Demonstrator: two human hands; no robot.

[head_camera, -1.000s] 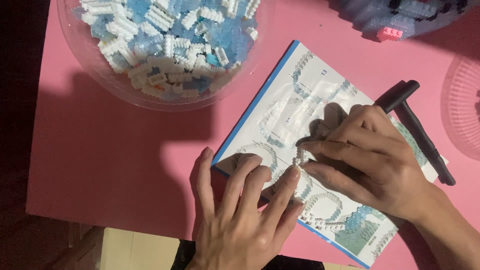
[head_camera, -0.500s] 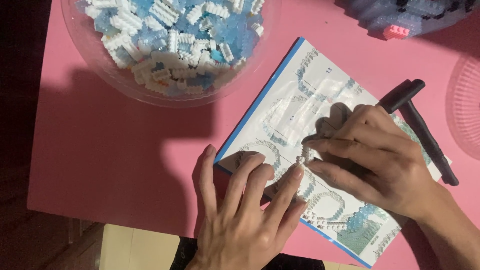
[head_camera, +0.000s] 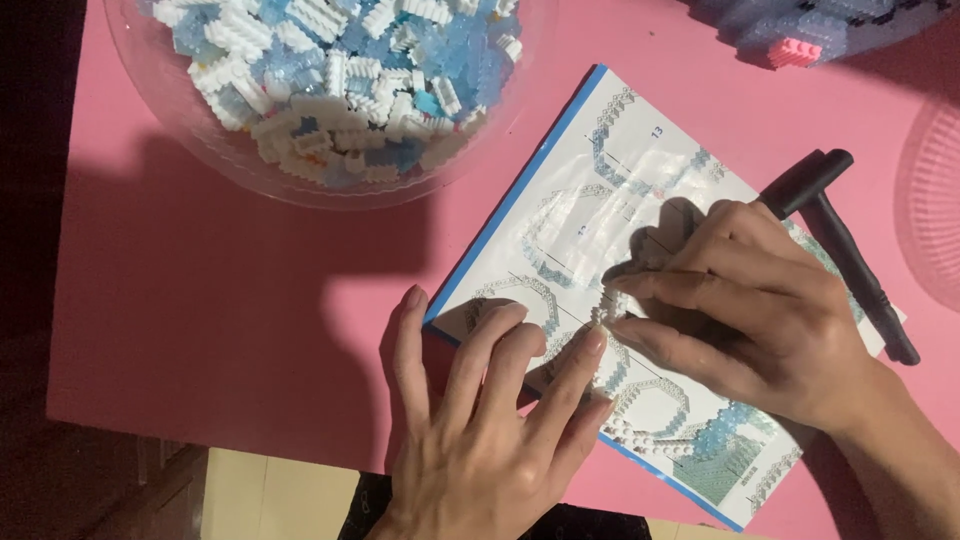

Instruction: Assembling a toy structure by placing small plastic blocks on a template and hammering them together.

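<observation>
The top edge is cutting off the clear bowl (head_camera: 300, 185) of small bricks. The right hand (head_camera: 760, 310) is hiding part of the instruction sheet (head_camera: 600, 190); its fingertips are covering a tiny, indistinct white piece (head_camera: 603, 312).

Both the left hand (head_camera: 480, 440) and right hand (head_camera: 760, 310) are bare: no rings, gloves or sleeves visible.
</observation>
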